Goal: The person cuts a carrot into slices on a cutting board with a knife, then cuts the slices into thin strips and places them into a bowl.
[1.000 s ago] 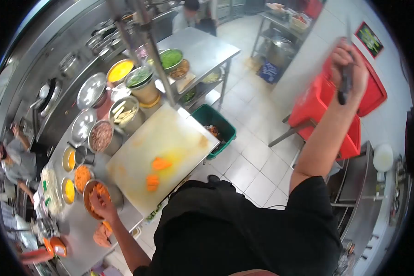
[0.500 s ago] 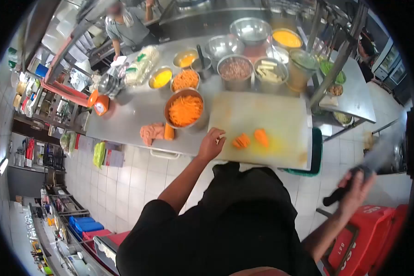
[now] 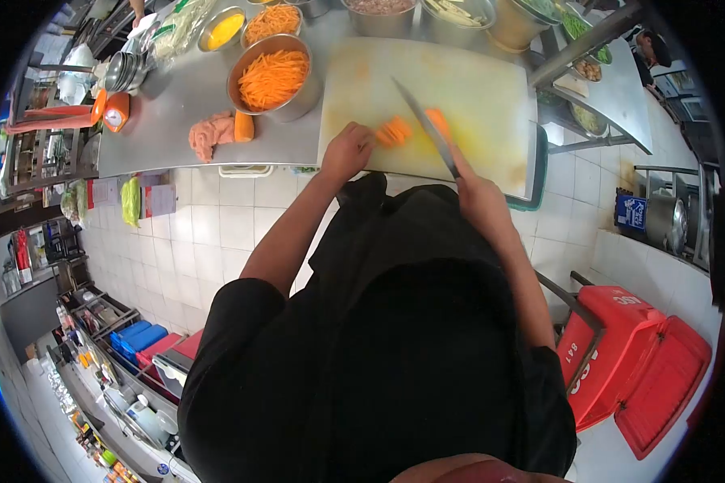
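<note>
At the table's near edge lie pale raw meat (image 3: 208, 134) and a carrot stub (image 3: 244, 126), beside a steel bowl (image 3: 275, 76) of shredded carrot. On the cutting board (image 3: 491, 105), the left hand (image 3: 348, 150) curls on a carrot piece (image 3: 395, 130), steadying it. The right hand (image 3: 475, 191) grips a knife (image 3: 427, 126), blade angled over the carrot. Pans along the far edge hold yellow sauce (image 3: 223, 29) and more shreds.

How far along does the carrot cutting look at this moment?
Done: a metal bowl beside the cutting board is heaped with shredded carrot. In hand: the left hand steadies a carrot piece while the right hand holds a knife over the board. Left: a second carrot piece on the board and an uncut chunk on the counter.
</note>
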A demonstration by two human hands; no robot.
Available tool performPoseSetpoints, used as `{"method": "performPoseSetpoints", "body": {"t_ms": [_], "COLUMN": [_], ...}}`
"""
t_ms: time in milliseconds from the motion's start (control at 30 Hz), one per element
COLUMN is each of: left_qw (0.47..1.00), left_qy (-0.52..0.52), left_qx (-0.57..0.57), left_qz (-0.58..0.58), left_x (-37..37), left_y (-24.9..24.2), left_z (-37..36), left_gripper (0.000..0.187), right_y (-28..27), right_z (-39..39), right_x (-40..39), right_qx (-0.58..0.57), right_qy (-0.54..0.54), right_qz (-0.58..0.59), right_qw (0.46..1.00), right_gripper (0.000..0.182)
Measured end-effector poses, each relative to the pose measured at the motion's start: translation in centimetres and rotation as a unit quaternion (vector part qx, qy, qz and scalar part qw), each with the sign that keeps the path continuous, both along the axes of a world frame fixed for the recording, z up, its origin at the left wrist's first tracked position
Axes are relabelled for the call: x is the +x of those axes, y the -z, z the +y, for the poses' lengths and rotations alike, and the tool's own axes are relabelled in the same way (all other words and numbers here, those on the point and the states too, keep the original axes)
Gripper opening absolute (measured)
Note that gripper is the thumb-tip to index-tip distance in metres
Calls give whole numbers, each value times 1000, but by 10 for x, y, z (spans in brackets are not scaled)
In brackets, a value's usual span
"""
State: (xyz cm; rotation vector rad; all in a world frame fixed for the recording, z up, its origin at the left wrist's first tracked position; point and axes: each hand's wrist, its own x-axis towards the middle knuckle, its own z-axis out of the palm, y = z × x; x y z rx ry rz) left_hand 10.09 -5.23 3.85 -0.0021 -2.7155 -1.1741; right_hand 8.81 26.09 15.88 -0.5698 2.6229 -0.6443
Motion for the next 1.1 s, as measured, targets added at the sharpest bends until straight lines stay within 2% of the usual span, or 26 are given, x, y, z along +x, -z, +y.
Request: {"method": "performPoseSetpoints", "body": {"t_ms": [100,200,367,467,567,700,867,967,1067,1100], "left_qw": [999,999,995,993,992,992,991,990,990,989], "left_qy": [19,24,35,30,27,25,21,23,14,9], "left_qx": [-29,-26,-75,-83,-90,-106,-107,-112,-106,-104], "left_qz": [-3,36,64,75,79,70,73,80,96,106], "left_x": [-3,-1,-5,-6,-8,-10,-11,-11,-10,-13], "left_y": [2,-2,4,6,7,16,16,18,16,15], "left_z": [-2,3,4,6,6,5,5,3,9,9], "left_gripper": [22,9,6,5,6,15,15,13,8,6], "right_y": [15,16,22,32,33,29,18,15,75,78], "right_z": [-16,-29,-34,-35,-37,-39,-42,-48,-44,-43], "right_x": [-3,0,7,10,11,14,12,9,12,8], "right_qx": [43,56,60,55,72,86,95,116,83,49], "right_qy": [-44,-75,-95,-104,-106,-107,-113,-105,-82,-87], "right_qz": [-9,-22,-7,21,-5,-21,1,-64,-28,10], "right_qw": [998,995,994,993,992,990,989,986,993,995], "right_gripper": [82,85,86,87,87,88,87,84,85,84]}}
